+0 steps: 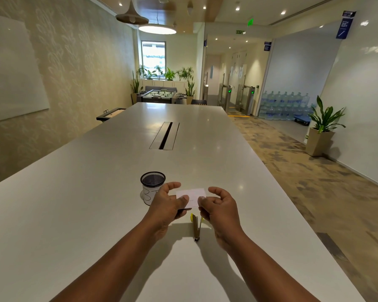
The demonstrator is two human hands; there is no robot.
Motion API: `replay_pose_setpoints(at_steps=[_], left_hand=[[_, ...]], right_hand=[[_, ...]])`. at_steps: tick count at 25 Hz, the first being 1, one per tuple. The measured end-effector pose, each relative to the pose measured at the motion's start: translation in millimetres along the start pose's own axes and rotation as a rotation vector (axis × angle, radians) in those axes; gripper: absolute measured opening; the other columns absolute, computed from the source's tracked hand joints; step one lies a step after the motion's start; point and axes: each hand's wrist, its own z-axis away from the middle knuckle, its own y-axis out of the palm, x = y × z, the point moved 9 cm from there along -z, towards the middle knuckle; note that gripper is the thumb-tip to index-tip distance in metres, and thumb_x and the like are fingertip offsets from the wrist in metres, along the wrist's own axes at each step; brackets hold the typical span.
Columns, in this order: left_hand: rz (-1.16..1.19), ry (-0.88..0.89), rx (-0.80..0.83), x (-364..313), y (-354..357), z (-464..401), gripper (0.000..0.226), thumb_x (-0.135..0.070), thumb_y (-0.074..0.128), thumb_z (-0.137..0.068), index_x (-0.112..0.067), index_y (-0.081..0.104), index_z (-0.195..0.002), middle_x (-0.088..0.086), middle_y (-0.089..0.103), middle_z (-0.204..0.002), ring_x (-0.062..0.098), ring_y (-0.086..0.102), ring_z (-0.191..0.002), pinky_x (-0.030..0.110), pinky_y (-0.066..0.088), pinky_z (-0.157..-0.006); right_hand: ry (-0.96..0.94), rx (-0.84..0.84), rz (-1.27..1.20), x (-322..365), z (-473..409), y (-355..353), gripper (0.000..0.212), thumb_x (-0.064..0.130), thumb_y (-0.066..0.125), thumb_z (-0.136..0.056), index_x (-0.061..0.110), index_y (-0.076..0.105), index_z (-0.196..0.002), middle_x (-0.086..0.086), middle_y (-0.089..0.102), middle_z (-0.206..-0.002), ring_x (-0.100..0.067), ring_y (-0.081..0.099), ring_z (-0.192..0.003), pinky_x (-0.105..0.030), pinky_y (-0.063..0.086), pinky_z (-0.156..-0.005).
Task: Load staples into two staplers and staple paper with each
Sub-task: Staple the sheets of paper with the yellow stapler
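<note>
Both hands, left hand (166, 203) and right hand (218, 205), are pinching a small paper (191, 196) above the counter (96, 192) (near edge); a stapler (196, 227), seemingly open, is lying below them beside a mesh cup (152, 184).

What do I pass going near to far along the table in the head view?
Stapler → white paper held in both hands → mesh cup → cable slot in the table.
</note>
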Motion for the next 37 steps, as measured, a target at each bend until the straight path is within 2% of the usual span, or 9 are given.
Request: replay_pose_setpoints(at_steps=[7,9,12,19,22,25,28,32,37], left_hand=[[-0.088,0.043,-0.018,0.3,-9.5,4.2,0.013,-0.013,0.071,-0.092,-0.01,0.067,-0.104,0.006,0.076,-0.091,0.018,0.071,-0.081,0.025,0.057,-0.064],[-0.135,0.081,-0.051,-0.6,-15.9,3.9,0.01,-0.01,0.074,-0.09,-0.008,0.069,-0.098,0.007,0.074,-0.085,0.016,0.066,-0.071,0.026,0.055,-0.062],[-0.192,0.102,-0.088,1.2,-23.4,3.0,0.005,-0.012,0.067,-0.095,-0.011,0.071,-0.098,0.006,0.075,-0.089,0.017,0.07,-0.077,0.025,0.057,-0.063],[-0.143,0.098,-0.135,26.2,-50.1,-11.8,0.007,-0.009,0.064,-0.097,-0.009,0.071,-0.097,0.004,0.072,-0.073,0.017,0.066,-0.067,0.033,0.059,-0.072],[-0.294,0.133,-0.151,38.4,-63.7,-18.7,0.009,-0.002,0.064,-0.093,-0.008,0.071,-0.09,0.005,0.074,-0.073,0.017,0.066,-0.067,0.023,0.055,-0.064],[-0.638,0.199,-0.2,51.6,-76.3,-21.4,0.014,-0.009,0.061,-0.093,-0.018,0.072,-0.089,0.0,0.075,-0.079,0.014,0.07,-0.072,0.016,0.052,-0.062],[-0.878,0.268,-0.214,62.8,-88.6,-29.2,0.018,-0.011,0.056,-0.093,-0.019,0.072,-0.088,-0.006,0.074,-0.083,0.016,0.069,-0.082,0.031,0.057,-0.076],[-0.957,0.358,-0.272,56.6,-105.2,-45.2,0.02,-0.007,0.057,-0.089,-0.018,0.074,-0.09,-0.006,0.072,-0.09,0.014,0.064,-0.088,0.031,0.054,-0.08],[-0.973,0.379,-0.262,56.5,-115.6,-65.9,0.017,-0.01,0.058,-0.09,-0.018,0.072,-0.094,-0.003,0.068,-0.091,0.016,0.061,-0.088,0.035,0.054,-0.08]], right_hand=[[0.027,0.086,0.169,-12.3,-5.5,8.0,0.005,0.014,0.072,-0.092,0.013,0.077,-0.093,-0.016,0.076,-0.088,-0.019,0.065,-0.074,-0.035,0.054,-0.073],[-0.023,0.077,0.236,-12.0,-8.7,7.6,0.007,0.014,0.075,-0.089,0.015,0.076,-0.082,-0.013,0.073,-0.078,-0.02,0.063,-0.071,-0.037,0.053,-0.071],[-0.082,0.064,0.321,-10.4,-12.5,7.2,0.017,0.012,0.075,-0.088,0.016,0.073,-0.072,-0.003,0.069,-0.068,-0.016,0.058,-0.063,-0.034,0.049,-0.065],[-0.151,0.117,0.506,-13.5,-26.4,13.6,0.021,0.006,0.067,-0.091,0.022,0.079,-0.085,0.009,0.072,-0.071,-0.012,0.059,-0.063,-0.029,0.05,-0.065],[-0.196,0.126,0.638,-13.0,-35.4,16.1,0.026,0.003,0.062,-0.093,0.022,0.08,-0.095,0.006,0.073,-0.078,-0.01,0.06,-0.066,-0.02,0.046,-0.063],[-0.314,0.108,0.734,2.9,-44.9,25.9,0.029,0.0,0.058,-0.094,0.017,0.081,-0.104,0.005,0.075,-0.092,-0.01,0.066,-0.083,-0.02,0.05,-0.074],[-0.438,0.118,0.79,21.9,-56.0,48.3,0.031,-0.001,0.057,-0.093,0.017,0.08,-0.103,0.005,0.075,-0.092,-0.015,0.069,-0.087,-0.029,0.055,-0.077],[-0.682,0.124,0.876,42.1,-72.2,87.5,0.021,0.003,0.063,-0.091,0.018,0.076,-0.095,0.003,0.074,-0.083,-0.014,0.064,-0.071,-0.034,0.055,-0.065],[-0.889,0.212,0.98,39.5,-90.6,139.1,0.023,0.0,0.061,-0.091,0.013,0.078,-0.1,-0.006,0.078,-0.09,-0.024,0.068,-0.079,-0.039,0.058,-0.07]])
